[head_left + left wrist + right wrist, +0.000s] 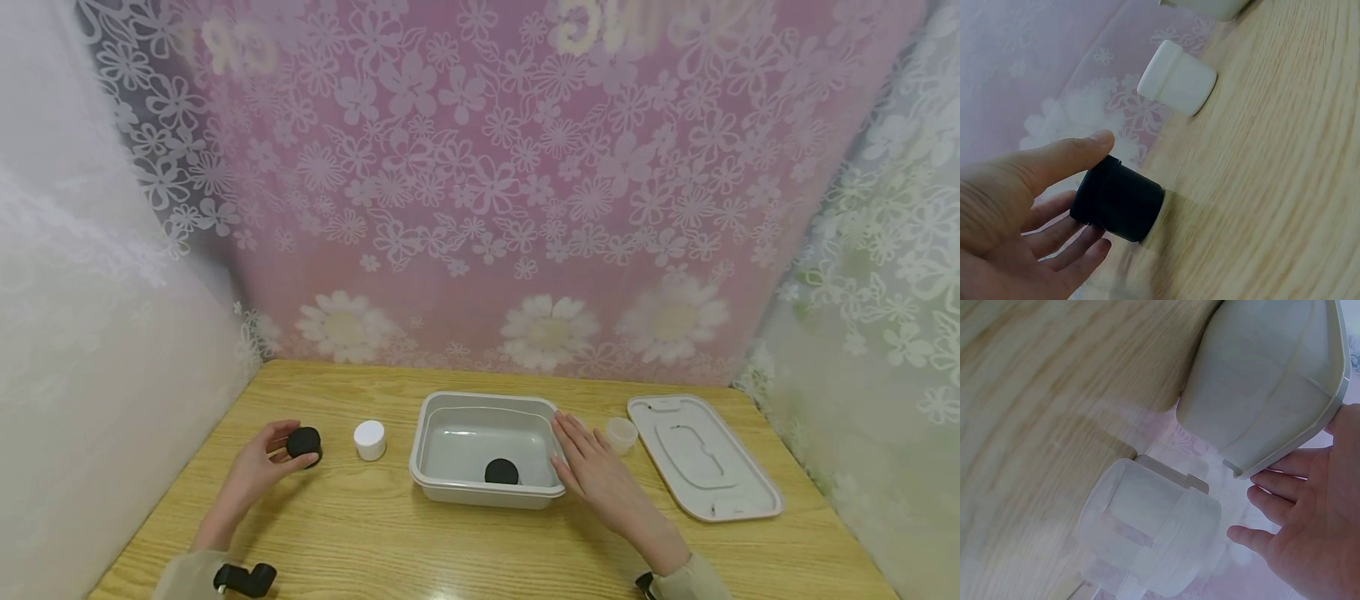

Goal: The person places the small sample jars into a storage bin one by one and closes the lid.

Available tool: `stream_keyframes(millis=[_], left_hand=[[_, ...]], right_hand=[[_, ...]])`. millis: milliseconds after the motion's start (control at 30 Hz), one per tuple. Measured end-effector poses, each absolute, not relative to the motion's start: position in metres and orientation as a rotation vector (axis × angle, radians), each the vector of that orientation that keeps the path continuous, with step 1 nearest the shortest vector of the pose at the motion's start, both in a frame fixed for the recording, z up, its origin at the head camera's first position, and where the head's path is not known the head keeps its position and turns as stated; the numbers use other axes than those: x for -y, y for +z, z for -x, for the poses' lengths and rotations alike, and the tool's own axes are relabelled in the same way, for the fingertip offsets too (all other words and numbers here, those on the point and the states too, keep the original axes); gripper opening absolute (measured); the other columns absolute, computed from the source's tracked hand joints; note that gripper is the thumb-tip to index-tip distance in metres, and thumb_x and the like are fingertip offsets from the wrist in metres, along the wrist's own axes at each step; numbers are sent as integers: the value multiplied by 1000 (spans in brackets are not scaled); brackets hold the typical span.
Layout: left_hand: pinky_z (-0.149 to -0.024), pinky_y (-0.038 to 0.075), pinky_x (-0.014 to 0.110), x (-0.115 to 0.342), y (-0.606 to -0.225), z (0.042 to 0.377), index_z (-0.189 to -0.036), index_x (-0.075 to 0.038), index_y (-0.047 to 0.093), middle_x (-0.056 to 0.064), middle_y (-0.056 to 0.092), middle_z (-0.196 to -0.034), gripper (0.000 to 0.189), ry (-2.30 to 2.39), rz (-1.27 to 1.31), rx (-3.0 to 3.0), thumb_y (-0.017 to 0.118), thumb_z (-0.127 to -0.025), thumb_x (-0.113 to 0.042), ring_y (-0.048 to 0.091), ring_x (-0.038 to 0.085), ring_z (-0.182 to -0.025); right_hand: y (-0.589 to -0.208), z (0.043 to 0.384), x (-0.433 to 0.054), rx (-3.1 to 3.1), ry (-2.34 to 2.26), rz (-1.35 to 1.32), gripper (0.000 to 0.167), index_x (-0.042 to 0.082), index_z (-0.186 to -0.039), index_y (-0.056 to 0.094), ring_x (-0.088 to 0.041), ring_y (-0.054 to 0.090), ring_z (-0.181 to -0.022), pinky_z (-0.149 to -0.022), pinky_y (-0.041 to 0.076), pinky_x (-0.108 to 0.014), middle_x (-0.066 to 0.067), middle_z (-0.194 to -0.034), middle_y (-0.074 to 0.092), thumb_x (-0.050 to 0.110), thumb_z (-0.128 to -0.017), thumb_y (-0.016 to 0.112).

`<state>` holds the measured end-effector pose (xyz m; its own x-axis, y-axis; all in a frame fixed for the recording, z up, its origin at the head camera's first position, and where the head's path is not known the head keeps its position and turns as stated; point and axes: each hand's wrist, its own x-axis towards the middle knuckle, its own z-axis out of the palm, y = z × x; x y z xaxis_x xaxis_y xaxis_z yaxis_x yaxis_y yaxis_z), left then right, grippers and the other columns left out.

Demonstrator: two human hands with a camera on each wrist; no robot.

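Observation:
My left hand point(258, 462) holds a small black screw-top jar point(303, 446) around its lid, thumb on one side and fingers on the other. The jar's base stands on the table in the left wrist view. To its right stands a white jar point(370, 440). My right hand point(600, 479) rests with extended fingers along the right rim of a light grey plastic box point(480, 500). Inside the box, near its front wall, sits a round black-topped piece point(502, 472), its lower part hidden. Translucent plastic jar point(1147, 525) is beside the right hand in the right wrist view.
A white lid point(705, 458) with a raised rim lies flat at the right of the wooden table point(337, 533). The translucent jar point(621, 435) stands between lid and box. Floral curtains point(480, 208) close off the back and sides.

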<state>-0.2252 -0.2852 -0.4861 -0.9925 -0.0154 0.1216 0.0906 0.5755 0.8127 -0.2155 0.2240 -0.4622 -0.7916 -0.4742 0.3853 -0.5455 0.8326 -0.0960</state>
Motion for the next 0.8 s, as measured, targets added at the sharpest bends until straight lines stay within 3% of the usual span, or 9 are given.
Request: stream_keyframes(millis=[300, 800], left_hand=[[-99, 52, 48, 287, -491, 228, -142, 9, 45, 36, 51, -138, 69, -1421, 46, 2678, 80, -90, -19, 52, 49, -127], [-101, 52, 44, 269, -460, 225, -142, 1, 50, 26, 57, -136, 64, -1356, 79, 2619, 79, -91, -27, 56, 41, -125]], right_hand=[[-462, 216, -224, 2675, 292, -767, 57, -4, -151, 44, -37, 40, -145, -112, 35, -63, -18, -157, 42, 26, -104, 57], [-462, 216, -224, 2671, 278, -768, 57, -5, -150, 44, -38, 41, -143, -111, 36, -63, -19, -156, 43, 25, -103, 58]])
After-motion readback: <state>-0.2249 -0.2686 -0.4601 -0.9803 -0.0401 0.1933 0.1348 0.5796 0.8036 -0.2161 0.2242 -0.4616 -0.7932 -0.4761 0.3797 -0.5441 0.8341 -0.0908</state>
